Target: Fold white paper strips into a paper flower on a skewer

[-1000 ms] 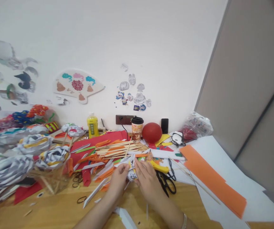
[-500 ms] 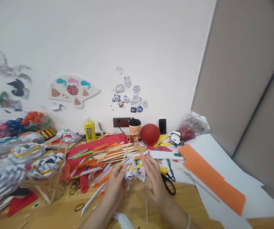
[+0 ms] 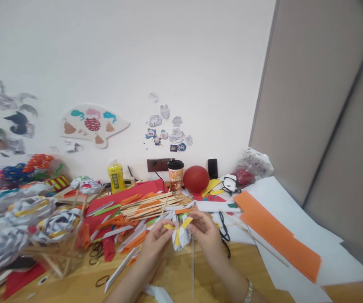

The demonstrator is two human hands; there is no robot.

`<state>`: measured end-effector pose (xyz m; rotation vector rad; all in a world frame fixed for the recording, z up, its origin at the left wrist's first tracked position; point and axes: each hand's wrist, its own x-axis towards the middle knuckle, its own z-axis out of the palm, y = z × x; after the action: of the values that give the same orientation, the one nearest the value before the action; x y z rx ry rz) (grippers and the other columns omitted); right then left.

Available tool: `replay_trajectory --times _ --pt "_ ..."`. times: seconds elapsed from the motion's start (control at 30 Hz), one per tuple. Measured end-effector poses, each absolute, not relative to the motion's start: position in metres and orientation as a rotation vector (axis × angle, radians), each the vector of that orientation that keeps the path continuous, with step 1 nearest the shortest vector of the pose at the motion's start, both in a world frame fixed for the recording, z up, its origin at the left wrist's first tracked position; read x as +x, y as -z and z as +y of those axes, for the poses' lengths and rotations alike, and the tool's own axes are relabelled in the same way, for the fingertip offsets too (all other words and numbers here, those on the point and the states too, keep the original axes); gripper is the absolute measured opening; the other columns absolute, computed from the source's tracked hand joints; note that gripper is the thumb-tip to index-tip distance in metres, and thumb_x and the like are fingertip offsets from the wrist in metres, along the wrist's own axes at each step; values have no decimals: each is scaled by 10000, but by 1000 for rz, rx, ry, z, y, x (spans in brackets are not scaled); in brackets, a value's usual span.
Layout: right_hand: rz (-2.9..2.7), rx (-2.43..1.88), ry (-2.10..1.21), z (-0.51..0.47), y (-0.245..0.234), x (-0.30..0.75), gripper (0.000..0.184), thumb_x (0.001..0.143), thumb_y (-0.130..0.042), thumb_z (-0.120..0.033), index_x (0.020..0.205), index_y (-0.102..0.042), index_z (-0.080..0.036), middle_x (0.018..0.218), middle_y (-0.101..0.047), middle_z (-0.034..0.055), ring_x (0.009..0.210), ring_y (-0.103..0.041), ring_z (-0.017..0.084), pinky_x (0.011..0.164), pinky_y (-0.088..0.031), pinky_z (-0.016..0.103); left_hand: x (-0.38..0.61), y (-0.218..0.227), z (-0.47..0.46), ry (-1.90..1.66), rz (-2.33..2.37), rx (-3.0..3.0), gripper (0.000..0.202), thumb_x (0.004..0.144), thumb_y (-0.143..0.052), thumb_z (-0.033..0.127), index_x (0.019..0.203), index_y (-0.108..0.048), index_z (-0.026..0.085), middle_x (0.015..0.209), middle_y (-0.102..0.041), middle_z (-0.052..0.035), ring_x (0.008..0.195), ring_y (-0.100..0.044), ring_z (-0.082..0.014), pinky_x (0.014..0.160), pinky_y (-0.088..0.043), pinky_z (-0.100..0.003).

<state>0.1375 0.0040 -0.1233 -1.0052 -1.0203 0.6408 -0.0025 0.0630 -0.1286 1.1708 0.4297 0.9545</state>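
Between my hands is a folded paper piece (image 3: 182, 240), white with yellow strips sticking out at its top. My left hand (image 3: 155, 240) pinches its left side, near one yellow strip. On the other side, my right hand (image 3: 206, 236) has its fingers curled against the paper's right edge, thumb toward a yellow strip. A slim pale strip (image 3: 193, 269) runs down the table below the paper. Behind my hands lies a pile of wooden sticks (image 3: 150, 206) among orange, green and white paper strips. Black-handled scissors (image 3: 226, 244) are partly hidden by my right hand.
At left stand woven paper balls (image 3: 58, 222) in a clear container. A yellow bottle (image 3: 116, 177), a lidded paper cup (image 3: 175, 174), a red balloon (image 3: 196, 179) and a phone (image 3: 212, 168) line the wall. Orange paper (image 3: 282, 237) lies on white sheets at right.
The paper piece has turned so its yellow strips spread upward and sideways. My right fingers, earlier extended beside it, have curled in around its edge. The view has shifted slightly.
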Motion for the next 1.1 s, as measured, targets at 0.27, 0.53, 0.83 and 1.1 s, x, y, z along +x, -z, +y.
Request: replay_trajectory --times 0.27,0.53,0.83,1.1 --pt "-1440 -1093 -224 -3 122 139 98 774 -559 -204 840 -630 -209 871 -646 36 868 -583 175 786 -456 292 -8 119 57 -1054 628 1663 210 647 -669 261 853 -687 223 922 -672 -65 901 -574 -239 842 -421 -331" --pt "-1561 -1131 9 -4 130 138 132 823 -517 -233 915 -611 -219 910 -657 41 892 -581 171 818 -453 308 -7 114 46 -1289 680 1874 152 641 -682 253 785 -728 265 844 -704 -70 853 -592 -261 837 -426 -372" --pt "-1538 -1130 -28 -4 126 138 68 793 -560 -226 838 -609 -212 837 -651 31 828 -582 178 785 -439 320 -8 111 45 -1327 681 1926 46 657 -667 223 691 -690 245 781 -686 -61 804 -596 -238 777 -436 -325" --pt "-1357 -1170 -541 3 126 140 93 703 -618 -210 785 -586 -179 795 -608 13 785 -576 167 706 -456 270 -8 111 54 -1083 647 1878 138 701 -626 307 631 -594 191 669 -562 -25 659 -525 -173 586 -418 -236"
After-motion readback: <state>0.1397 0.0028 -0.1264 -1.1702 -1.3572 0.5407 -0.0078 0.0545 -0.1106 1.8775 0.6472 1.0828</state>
